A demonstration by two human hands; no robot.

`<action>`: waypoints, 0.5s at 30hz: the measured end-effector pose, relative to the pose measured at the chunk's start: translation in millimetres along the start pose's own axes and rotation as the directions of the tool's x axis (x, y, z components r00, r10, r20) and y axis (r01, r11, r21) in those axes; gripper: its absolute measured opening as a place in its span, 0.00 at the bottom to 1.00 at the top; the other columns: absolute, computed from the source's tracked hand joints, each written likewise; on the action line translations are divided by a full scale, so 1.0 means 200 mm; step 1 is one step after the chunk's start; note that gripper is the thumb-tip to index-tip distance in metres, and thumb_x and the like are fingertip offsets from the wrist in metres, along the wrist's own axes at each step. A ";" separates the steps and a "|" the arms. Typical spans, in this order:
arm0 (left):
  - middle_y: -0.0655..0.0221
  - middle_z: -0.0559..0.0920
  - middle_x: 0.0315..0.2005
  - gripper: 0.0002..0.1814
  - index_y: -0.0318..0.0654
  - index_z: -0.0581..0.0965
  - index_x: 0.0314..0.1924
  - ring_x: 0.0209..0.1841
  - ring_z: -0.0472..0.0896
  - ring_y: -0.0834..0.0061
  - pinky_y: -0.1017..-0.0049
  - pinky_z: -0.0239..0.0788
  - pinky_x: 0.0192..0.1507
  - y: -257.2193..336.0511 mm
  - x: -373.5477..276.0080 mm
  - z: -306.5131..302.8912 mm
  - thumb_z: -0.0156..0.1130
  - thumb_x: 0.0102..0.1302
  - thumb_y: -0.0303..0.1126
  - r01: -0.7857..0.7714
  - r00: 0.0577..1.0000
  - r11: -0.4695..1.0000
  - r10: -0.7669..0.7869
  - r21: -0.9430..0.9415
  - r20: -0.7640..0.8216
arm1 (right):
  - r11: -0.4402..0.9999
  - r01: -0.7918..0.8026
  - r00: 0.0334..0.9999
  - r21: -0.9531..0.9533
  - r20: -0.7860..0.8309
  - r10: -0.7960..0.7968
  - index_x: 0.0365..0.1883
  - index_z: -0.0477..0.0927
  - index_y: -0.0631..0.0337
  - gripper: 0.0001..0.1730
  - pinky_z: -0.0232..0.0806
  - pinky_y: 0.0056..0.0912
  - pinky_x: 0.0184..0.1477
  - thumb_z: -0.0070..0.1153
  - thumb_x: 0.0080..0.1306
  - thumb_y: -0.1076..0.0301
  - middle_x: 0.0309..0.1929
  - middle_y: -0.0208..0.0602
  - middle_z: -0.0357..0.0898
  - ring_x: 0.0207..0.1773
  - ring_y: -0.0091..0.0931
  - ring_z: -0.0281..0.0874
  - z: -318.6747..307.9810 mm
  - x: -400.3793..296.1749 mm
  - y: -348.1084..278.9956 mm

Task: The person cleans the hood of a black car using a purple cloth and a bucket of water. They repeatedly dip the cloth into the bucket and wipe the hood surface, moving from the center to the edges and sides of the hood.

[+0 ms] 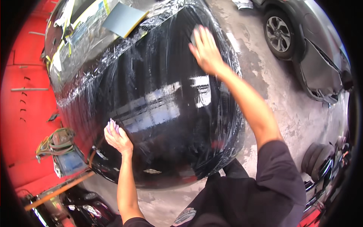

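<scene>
Before me spreads a glossy black car hood (167,68), streaked and apparently wet, with reflections across its middle. My right hand (208,52) lies nearly flat at its far right part, pressing a grey pad (194,38) that is mostly hidden under the fingers. Nearer me on the left, my left hand (120,139) grips a crumpled lilac cloth or sponge (112,124) just over the hood. Shiny wrinkled streaks, film or water, run along the hood's far and side edges. A flat blue-grey sanding sponge (123,19) with a yellow edge rests beyond the far edge.
Masking tape and plastic sheeting (88,37) cover the car's glass. Another grey car, its wheel (278,34) showing, stands on the right. On the left are a red wall (31,105), a coil of hoses (58,142) and an orange bar (61,190). Parts (320,159) crowd the lower right.
</scene>
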State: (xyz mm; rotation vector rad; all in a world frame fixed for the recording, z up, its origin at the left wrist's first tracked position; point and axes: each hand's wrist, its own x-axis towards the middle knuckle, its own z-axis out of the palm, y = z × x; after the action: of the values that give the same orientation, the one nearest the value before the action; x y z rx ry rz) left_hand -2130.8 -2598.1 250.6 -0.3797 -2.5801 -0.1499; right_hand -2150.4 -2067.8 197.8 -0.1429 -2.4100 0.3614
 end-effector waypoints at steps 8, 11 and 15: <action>0.52 0.72 0.74 0.29 0.41 0.74 0.76 0.75 0.69 0.49 0.50 0.56 0.77 -0.01 -0.01 0.01 0.54 0.80 0.42 0.021 0.998 0.999 -0.023 0.026 0.054 | 0.993 -0.044 0.989 -0.111 0.139 0.060 0.84 0.58 0.74 0.45 0.46 0.56 0.87 0.42 0.86 0.42 0.85 0.69 0.54 0.89 0.59 0.47 0.10 0.40 0.26; 0.50 0.72 0.73 0.28 0.41 0.73 0.76 0.75 0.69 0.49 0.50 0.56 0.76 -0.03 -0.01 0.01 0.54 0.81 0.42 -0.011 0.999 0.998 0.008 0.055 0.044 | 0.901 -0.328 0.943 0.285 0.042 0.330 0.84 0.56 0.74 0.46 0.43 0.55 0.88 0.39 0.87 0.41 0.86 0.69 0.53 0.90 0.58 0.46 0.23 0.40 0.35; 0.47 0.72 0.72 0.28 0.40 0.74 0.75 0.74 0.70 0.47 0.50 0.58 0.74 -0.03 0.00 0.03 0.55 0.81 0.42 -0.009 0.999 0.998 0.008 0.057 0.031 | 0.911 -0.377 0.918 0.165 0.201 0.343 0.86 0.52 0.75 0.45 0.35 0.55 0.91 0.42 0.87 0.46 0.89 0.66 0.45 0.92 0.54 0.40 -0.33 -0.73 -0.09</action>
State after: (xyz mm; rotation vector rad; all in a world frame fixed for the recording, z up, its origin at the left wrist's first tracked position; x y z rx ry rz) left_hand -2134.2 -2602.7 245.3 -0.3747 -2.6068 -0.0673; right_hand -1996.8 -2098.9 160.1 -0.4899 -2.4899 0.8141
